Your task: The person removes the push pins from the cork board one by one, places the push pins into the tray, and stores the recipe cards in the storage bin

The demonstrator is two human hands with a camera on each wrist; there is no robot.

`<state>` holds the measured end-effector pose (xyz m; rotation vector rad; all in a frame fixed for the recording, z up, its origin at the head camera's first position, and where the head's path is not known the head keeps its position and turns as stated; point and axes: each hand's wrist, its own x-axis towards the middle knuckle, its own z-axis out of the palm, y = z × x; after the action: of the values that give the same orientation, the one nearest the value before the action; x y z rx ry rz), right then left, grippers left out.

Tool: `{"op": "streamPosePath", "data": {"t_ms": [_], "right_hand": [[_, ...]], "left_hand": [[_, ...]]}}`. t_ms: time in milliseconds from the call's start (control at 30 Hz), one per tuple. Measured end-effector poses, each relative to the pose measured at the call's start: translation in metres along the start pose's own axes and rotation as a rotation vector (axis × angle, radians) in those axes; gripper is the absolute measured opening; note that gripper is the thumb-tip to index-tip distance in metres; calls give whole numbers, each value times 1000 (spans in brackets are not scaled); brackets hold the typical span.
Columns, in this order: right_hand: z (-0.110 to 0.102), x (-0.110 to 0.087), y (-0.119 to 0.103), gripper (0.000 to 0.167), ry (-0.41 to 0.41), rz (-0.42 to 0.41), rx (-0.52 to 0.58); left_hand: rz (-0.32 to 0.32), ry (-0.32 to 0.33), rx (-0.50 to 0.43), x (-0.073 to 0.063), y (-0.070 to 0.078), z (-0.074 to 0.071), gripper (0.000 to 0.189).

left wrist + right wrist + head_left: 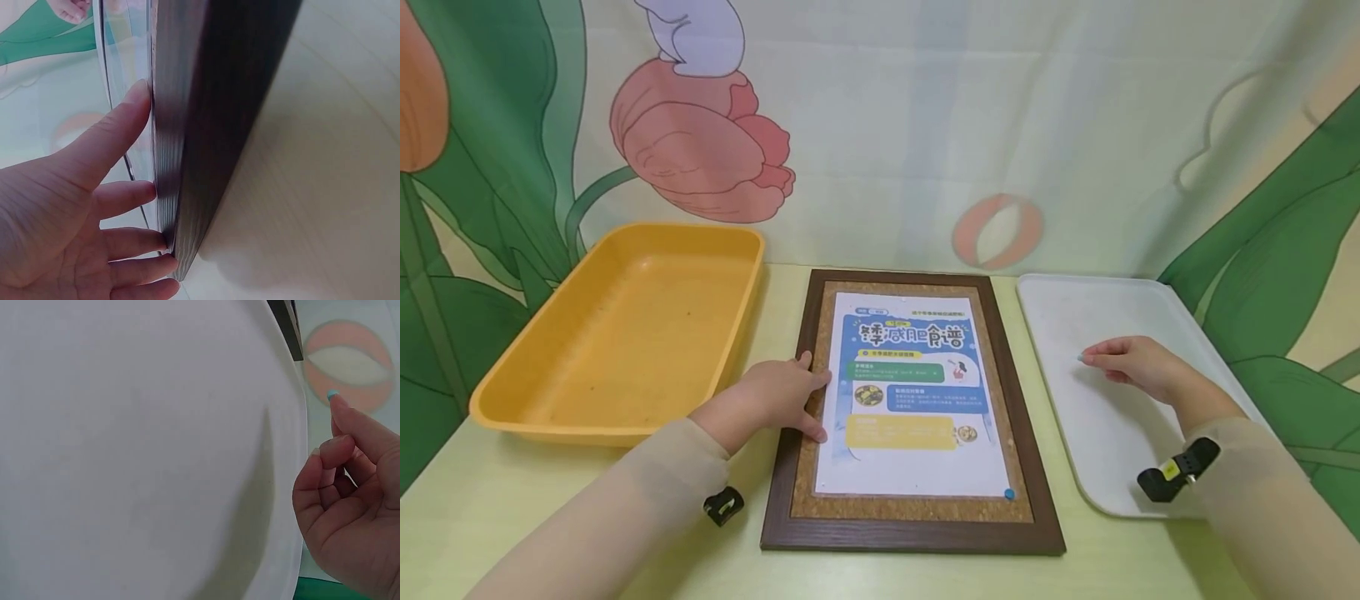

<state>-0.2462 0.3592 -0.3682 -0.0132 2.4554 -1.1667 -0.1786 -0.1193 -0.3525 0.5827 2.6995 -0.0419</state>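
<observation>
Head view: on the pale table (865,579), the board (917,537) lies between a yellow tub (647,333) on the left and a white tray (1075,308) on the right. The printed sheet (917,475) lies on its cork (917,508), with a blue pin (1009,494) at the sheet's lower right corner. The left grip (777,393) crosses the board's left side, fingers spread, the thumb at the sheet's left edge. The right grip (1131,367) is over the tray, pinching a teal bit (1081,357) in its fingertips; the bit is too small to identify. Behind stands a flower-printed backdrop (880,125).

Left wrist view: the left grip's thumb and fingers are fairly straight and apart, along the board's dark edge.

Right wrist view: the thumb and forefinger come together at the teal bit, the other fingers curled. The tray's bare surface fills the left, and a dark corner of the board shows at the top.
</observation>
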Motion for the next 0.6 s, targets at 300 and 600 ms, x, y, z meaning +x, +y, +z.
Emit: {"op": "streamPosePath", "data": {"t_ms": [300, 600], "right_hand": [[-4, 0, 10, 47, 12, 40, 15], [-5, 3, 15, 48, 23, 51, -23]], "left_hand": [[-7, 0, -1, -1, 1, 0, 90], [-7, -1, 10, 0, 2, 1, 89]]}}
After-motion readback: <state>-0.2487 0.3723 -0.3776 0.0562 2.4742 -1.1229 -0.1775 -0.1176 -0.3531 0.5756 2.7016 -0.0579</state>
